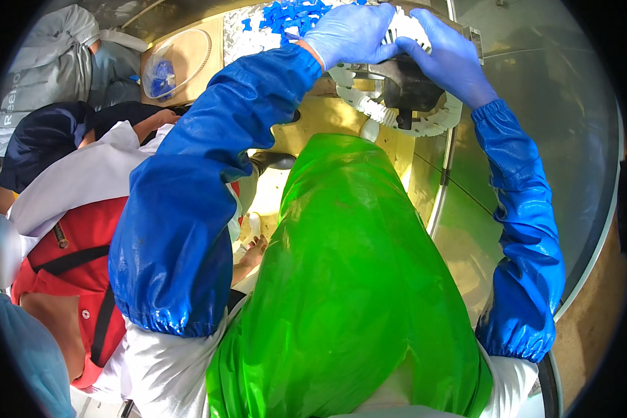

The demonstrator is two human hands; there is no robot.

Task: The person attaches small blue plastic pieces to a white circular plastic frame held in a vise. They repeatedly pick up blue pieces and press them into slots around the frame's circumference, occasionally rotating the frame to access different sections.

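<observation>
Green apron [355, 272] foremost, white piece [411, 29] sits between grips [352, 31] [451, 66].

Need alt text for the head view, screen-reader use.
Blue-gloved left hand and right hand at a white ribbed part by a dark block, small blue pieces to their left. Green apron fills the lower centre; a co-worker in red is at left.

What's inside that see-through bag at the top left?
Inside the clear plastic bag there's a clump of blue pieces. I can't make out their exact shapes. Any pieces buried in the middle or underneath are hidden by the ones in front.
</observation>
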